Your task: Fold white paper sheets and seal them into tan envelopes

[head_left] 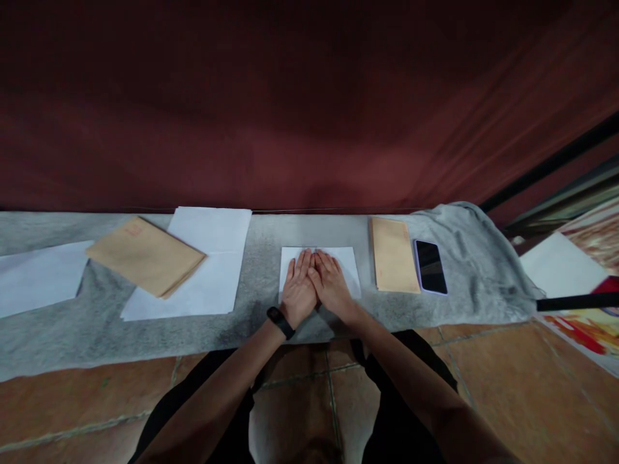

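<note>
A white sheet of paper [345, 261], apparently folded, lies in front of me on the grey cloth. My left hand [298, 290] is flat on it, fingers stretched out and pointing away from me; a black band is on that wrist. My right hand [331, 283] also lies flat on the paper, its thumb crossing over the edge of my left hand. Both palms face down and cover the middle of the sheet. To the right of the paper rests a stack of brown envelopes [394, 254].
A phone [430, 266] lies right of the envelopes. On the left, more brown envelopes [145, 254] overlap large white sheets [207, 283], with another white sheet [39, 277] farther left. Grey cloth [261, 270] covers the narrow bench; a dark red curtain [309, 129] hangs behind.
</note>
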The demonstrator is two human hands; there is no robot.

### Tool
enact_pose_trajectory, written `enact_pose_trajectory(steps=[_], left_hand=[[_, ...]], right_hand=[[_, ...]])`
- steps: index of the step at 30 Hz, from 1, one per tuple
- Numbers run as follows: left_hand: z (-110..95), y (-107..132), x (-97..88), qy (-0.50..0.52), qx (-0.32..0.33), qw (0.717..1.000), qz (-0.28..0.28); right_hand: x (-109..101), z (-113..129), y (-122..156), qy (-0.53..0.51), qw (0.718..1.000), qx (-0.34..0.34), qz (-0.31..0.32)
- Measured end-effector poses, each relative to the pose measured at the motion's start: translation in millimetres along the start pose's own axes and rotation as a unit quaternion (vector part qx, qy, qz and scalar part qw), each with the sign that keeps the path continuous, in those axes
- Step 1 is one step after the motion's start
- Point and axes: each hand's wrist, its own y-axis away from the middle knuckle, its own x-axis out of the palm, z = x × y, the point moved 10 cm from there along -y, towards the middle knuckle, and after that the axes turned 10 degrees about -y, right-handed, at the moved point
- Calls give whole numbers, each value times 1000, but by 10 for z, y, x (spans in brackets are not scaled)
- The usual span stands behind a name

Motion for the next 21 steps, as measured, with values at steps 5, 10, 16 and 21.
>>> enact_pose_trajectory(steps=[5, 10, 16, 21], left_hand=[[-7, 44, 150, -16, -7, 1000, 6], [179, 9, 72, -21, -41, 999, -7], [377, -1, 42, -13, -75, 997, -11], [471, 35, 35, -13, -86, 996, -24]], right_hand=[[59, -23, 131, 68, 997, -3, 28], [-47, -128, 144, 100, 995, 0, 6], [-136, -266, 166, 120, 992, 17, -19], [-232, -408, 202, 130, 990, 34, -36]])
